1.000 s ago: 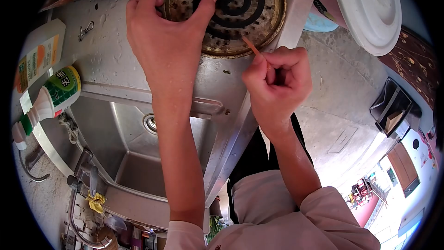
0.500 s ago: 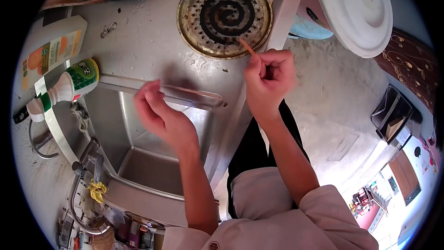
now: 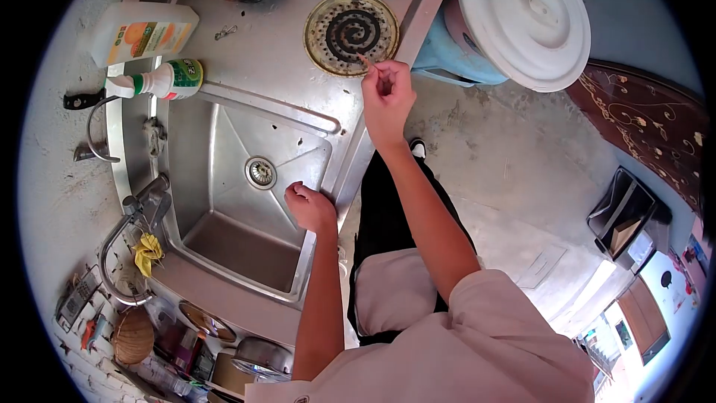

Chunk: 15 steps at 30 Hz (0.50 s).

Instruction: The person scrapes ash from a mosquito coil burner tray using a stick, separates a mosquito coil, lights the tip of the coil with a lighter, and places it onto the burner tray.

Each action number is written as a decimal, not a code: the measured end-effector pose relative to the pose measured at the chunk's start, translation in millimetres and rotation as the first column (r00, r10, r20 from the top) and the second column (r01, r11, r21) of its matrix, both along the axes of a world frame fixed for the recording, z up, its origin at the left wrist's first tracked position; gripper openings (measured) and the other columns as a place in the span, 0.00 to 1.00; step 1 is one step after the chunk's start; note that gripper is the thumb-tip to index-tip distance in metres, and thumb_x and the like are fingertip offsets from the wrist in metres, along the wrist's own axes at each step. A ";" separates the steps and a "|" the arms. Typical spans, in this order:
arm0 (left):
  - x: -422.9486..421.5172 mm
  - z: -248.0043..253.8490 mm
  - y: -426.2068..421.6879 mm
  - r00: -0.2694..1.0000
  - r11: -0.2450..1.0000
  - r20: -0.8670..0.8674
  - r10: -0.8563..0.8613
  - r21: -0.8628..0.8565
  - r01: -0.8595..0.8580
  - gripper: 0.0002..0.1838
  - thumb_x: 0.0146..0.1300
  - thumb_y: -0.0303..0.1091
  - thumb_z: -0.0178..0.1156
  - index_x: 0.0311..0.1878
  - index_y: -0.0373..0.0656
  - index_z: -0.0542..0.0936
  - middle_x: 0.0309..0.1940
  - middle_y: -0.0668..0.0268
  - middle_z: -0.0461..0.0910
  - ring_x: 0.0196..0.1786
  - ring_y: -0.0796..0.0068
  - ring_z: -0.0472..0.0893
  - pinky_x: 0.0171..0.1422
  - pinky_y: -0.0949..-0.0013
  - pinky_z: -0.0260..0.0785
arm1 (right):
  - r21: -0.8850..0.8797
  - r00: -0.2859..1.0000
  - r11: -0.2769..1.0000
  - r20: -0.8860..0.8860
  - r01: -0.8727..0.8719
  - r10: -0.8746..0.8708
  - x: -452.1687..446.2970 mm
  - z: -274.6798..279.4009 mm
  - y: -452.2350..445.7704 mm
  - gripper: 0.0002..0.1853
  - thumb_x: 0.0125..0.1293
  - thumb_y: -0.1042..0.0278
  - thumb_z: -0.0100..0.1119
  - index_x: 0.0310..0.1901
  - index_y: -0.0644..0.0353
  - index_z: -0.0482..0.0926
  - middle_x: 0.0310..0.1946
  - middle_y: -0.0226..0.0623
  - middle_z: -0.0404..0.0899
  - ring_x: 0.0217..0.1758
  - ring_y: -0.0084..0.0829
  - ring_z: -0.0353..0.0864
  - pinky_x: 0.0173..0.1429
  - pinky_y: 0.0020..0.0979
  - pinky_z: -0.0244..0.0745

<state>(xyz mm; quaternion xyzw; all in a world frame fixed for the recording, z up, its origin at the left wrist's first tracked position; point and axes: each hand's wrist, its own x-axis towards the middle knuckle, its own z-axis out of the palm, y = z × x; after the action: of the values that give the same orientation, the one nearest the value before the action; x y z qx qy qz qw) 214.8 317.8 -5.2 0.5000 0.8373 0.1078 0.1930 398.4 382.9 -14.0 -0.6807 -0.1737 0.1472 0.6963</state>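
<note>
While the right hand (image 3: 388,104) pinches a thin stick (image 3: 366,63) between its fingers, near the coil (image 3: 350,36) on its tin (image 3: 316,42) by the front edge of the surface (image 3: 261,63), one hard poke might crack the coil. The left hand (image 3: 312,208) curls its fingers, contents hidden; I can't read the lettering on the green-labelled bottle (image 3: 179,78) or jug (image 3: 145,36).

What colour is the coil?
Black; the coil shows in the head view, the only one.
</note>
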 end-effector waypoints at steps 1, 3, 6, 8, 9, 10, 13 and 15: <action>-7.9 -5.7 -6.1 0.997 0.996 -0.012 -0.081 0.026 0.081 0.15 0.65 0.34 0.41 0.41 0.35 0.74 0.39 0.52 0.75 0.43 0.49 0.74 0.48 0.52 0.65 | 0.001 1.000 1.000 0.004 -0.013 0.013 -0.4 -0.9 -1.5 0.07 0.58 0.80 0.58 0.35 0.63 0.70 0.19 0.27 0.69 0.19 0.13 0.63 0.23 0.19 0.60; -14.5 -4.9 -16.4 0.987 0.985 -0.018 -0.162 0.062 0.163 0.14 0.64 0.34 0.42 0.41 0.35 0.74 0.39 0.52 0.75 0.42 0.49 0.74 0.48 0.52 0.65 | 0.011 0.996 1.000 0.093 -0.017 0.016 -2.4 -1.9 -4.6 0.07 0.58 0.80 0.59 0.34 0.63 0.70 0.19 0.27 0.69 0.20 0.14 0.62 0.23 0.19 0.60; -21.2 0.2 -37.2 0.971 0.966 -0.010 -0.239 0.101 0.239 0.13 0.63 0.34 0.43 0.41 0.37 0.74 0.39 0.54 0.74 0.42 0.50 0.73 0.48 0.53 0.63 | 0.008 0.997 1.000 0.074 -0.026 0.025 -3.1 -1.5 -6.4 0.06 0.59 0.79 0.60 0.34 0.63 0.71 0.19 0.26 0.70 0.20 0.14 0.63 0.24 0.19 0.61; -28.1 1.2 -51.7 0.907 0.898 -0.162 -0.388 0.155 0.412 0.12 0.62 0.34 0.44 0.41 0.38 0.74 0.39 0.56 0.74 0.45 0.52 0.72 0.51 0.52 0.60 | -0.010 0.999 0.999 0.014 -0.044 0.045 -4.0 1.4 -7.5 0.06 0.60 0.77 0.60 0.34 0.64 0.71 0.20 0.26 0.71 0.21 0.14 0.63 0.25 0.19 0.61; -28.2 2.2 -52.1 0.917 0.914 -0.116 -0.382 0.098 0.393 0.13 0.61 0.34 0.45 0.42 0.39 0.73 0.39 0.56 0.74 0.47 0.53 0.71 0.53 0.52 0.58 | -0.011 0.999 0.999 0.014 -0.048 0.049 -3.6 1.4 -7.7 0.06 0.60 0.77 0.60 0.34 0.64 0.71 0.21 0.27 0.71 0.22 0.14 0.64 0.26 0.18 0.62; -27.4 0.3 -50.5 0.908 0.909 -0.155 -0.390 0.093 0.407 0.12 0.60 0.34 0.45 0.41 0.38 0.73 0.39 0.56 0.73 0.46 0.52 0.71 0.52 0.52 0.59 | -0.013 0.999 0.999 0.015 -0.047 0.047 -3.3 0.3 -7.9 0.06 0.61 0.76 0.60 0.34 0.64 0.71 0.21 0.27 0.72 0.22 0.13 0.65 0.27 0.18 0.63; -35.5 5.2 -41.1 0.878 0.882 -0.131 -0.460 0.049 0.469 0.10 0.58 0.32 0.46 0.38 0.36 0.73 0.35 0.54 0.74 0.42 0.49 0.72 0.48 0.51 0.63 | 0.028 1.000 0.999 0.002 -0.023 0.023 -6.6 -0.1 -7.1 0.06 0.60 0.77 0.60 0.34 0.65 0.71 0.22 0.27 0.72 0.23 0.13 0.67 0.28 0.18 0.64; -42.0 1.9 -34.6 0.816 0.819 -0.081 -0.572 0.002 0.574 0.08 0.56 0.30 0.46 0.35 0.37 0.72 0.33 0.54 0.73 0.40 0.49 0.72 0.44 0.51 0.64 | 0.064 1.000 0.998 0.015 0.002 -0.003 -8.3 -1.9 -4.6 0.07 0.60 0.78 0.60 0.35 0.65 0.71 0.21 0.27 0.71 0.23 0.13 0.67 0.28 0.17 0.64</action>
<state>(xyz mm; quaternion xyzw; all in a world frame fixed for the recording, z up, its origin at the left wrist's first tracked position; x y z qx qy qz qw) 172.7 283.2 -3.3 0.7348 0.6536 0.0367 0.1775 390.1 378.3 -15.8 -0.6593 -0.1826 0.1354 0.7167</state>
